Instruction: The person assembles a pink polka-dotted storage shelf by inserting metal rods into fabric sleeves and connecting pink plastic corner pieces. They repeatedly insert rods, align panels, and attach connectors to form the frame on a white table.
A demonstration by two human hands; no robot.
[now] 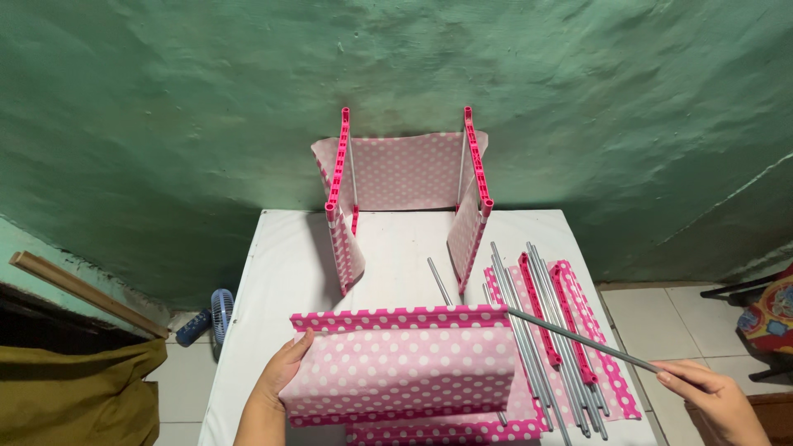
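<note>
Green, patchy plaster wall [578,99] fills the whole background, with a white counter [273,272] pushed up against it and pale tiled floor [661,318] showing on both sides.

Closest to the camera is a pink fabric panel with white polka dots [405,359], with a pink plastic rail running along its top edge. My left hand [285,372] is gripping the panel's left edge, thumb on the front face and fingers wrapped behind it. My right hand [714,396] is off past the counter's right edge, pinching the end of a long grey metal rod [578,339]. The rod slants up and left, and its far tip sits right at the top right corner of the panel, at the end of the pink rail. Can't tell if it's actually inside the rail end or just touching it.

Under the rod on the right side of the counter there's a bundle of spare grey rods [537,330] and a couple of pink plastic connector bars [570,322], all lying on another flat piece of dotted fabric.

At the back of the counter stands a half-built frame [405,177]: two upright pink side rails, dotted fabric hanging between and down them.

Off on the floor to the left, a small blue fan [221,310], plus a wooden stick [83,293] over some olive cloth [74,388].
</note>
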